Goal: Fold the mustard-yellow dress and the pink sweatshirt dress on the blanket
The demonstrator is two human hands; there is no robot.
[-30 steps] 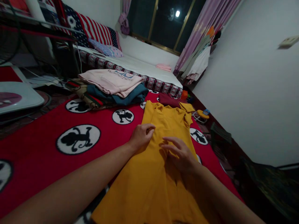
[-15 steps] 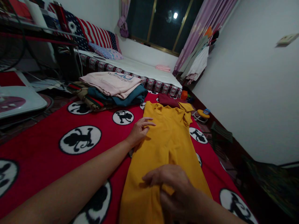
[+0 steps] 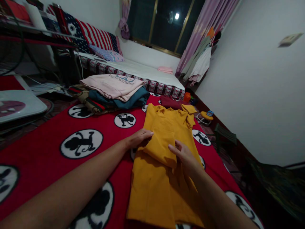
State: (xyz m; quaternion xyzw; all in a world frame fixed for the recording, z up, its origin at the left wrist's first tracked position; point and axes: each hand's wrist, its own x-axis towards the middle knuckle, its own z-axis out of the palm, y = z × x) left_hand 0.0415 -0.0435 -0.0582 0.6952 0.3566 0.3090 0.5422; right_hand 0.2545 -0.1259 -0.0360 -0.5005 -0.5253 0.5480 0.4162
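Yellow garment (image 3: 152, 194) lies on a red blanket (image 3: 45, 143) with black-and-white roundels, under and between the hands; its hem comes back toward the person. Left hand (image 3: 140, 138): narrow, fingers on the left edge of a folded-over yellow flap. Right hand (image 3: 184, 154): thumb and fingertips close about the flap's right edge. Flap's near edge raised a little, shadow below it. Right forearm hides part of the garment's near right side.

Just beyond the garment's top end, ahead of both hands: folded maroon cloth (image 3: 169, 102). Ahead and left of the left hand, a pile: pale pink top (image 3: 111, 86) uppermost, teal cloth (image 3: 134, 99) under it, tan striped cloth (image 3: 88, 101) also below.

Right of the right hand, off the blanket: small yellow-seated stool (image 3: 206, 116) with a blue item on it; nearer, a dark stool (image 3: 225, 135). Farther left, a cluttered table (image 3: 40, 39) bearing a red bottle (image 3: 60, 19). Well past the hands, a bed (image 3: 143, 69). Dark shape at lower right too dim to identify.
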